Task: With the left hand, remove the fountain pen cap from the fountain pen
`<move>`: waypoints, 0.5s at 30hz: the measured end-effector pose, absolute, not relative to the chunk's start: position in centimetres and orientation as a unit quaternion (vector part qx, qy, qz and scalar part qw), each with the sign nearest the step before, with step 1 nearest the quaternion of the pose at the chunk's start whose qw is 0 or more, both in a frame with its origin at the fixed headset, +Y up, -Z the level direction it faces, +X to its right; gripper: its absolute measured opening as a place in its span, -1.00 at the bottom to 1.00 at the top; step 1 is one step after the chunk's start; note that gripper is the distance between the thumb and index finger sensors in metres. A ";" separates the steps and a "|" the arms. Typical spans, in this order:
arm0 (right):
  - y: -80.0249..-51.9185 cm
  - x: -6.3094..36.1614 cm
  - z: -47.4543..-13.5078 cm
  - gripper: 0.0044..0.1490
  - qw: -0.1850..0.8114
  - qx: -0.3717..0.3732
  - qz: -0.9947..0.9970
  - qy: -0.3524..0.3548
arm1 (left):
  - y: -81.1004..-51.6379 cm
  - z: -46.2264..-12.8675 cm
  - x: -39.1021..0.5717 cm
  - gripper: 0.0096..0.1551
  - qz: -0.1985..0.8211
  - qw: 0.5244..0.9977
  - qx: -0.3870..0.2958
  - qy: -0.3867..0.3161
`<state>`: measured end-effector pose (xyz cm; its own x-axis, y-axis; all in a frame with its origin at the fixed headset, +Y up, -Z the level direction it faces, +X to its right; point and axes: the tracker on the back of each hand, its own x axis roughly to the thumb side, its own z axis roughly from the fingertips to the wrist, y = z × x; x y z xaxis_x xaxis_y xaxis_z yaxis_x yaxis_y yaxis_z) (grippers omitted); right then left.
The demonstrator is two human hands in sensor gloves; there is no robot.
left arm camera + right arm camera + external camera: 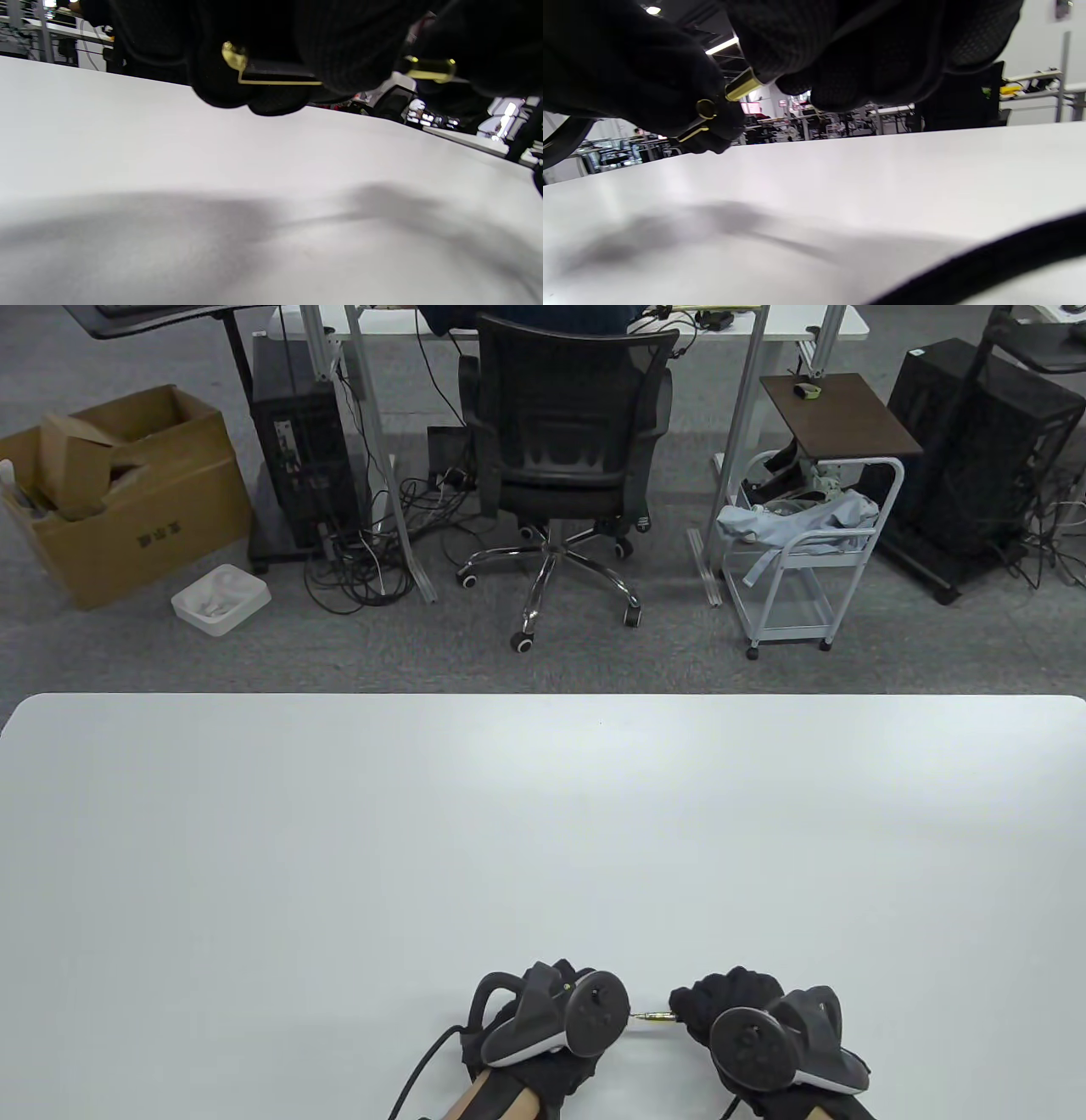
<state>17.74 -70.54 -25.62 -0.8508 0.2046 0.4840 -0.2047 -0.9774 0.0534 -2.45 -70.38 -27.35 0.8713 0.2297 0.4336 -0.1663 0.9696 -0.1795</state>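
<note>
The fountain pen (652, 1016) is held level just above the table's near edge, between my two hands. My left hand (551, 1010) grips the black cap (271, 74), whose gold clip faces down. My right hand (721, 1010) grips the pen's barrel, and a gold band of the barrel (742, 84) shows beside my right fingers (818, 89). The cap's gold ring and clip also show in the right wrist view (702, 114), inside my left glove. The cap and barrel lie in line. My fingers hide the joint, so I cannot tell whether they are still joined.
The white table (543, 831) stretches away from the hands. Beyond its far edge stand an office chair (568, 449), a white cart (806, 551) and a cardboard box (119, 492) on the floor.
</note>
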 end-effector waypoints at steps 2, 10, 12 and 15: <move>-70.1 18.8 -25.9 -0.46 0.133 0.236 0.962 -0.040 | -70.0 -27.8 -2.8 -0.54 0.096 0.972 -0.060 -0.207; -69.3 22.2 -26.4 -0.45 0.187 0.190 0.961 -0.069 | -70.0 -32.9 -2.8 -0.55 0.065 0.990 -0.057 -0.113; -69.3 22.6 -26.5 -0.45 0.190 0.183 0.962 -0.072 | -71.0 -34.4 -2.5 -0.55 0.059 0.992 -0.068 -0.092; -69.4 23.2 -26.7 -0.45 0.192 0.177 0.963 -0.070 | -73.1 -36.4 -2.2 -0.55 0.039 0.993 -0.090 -0.069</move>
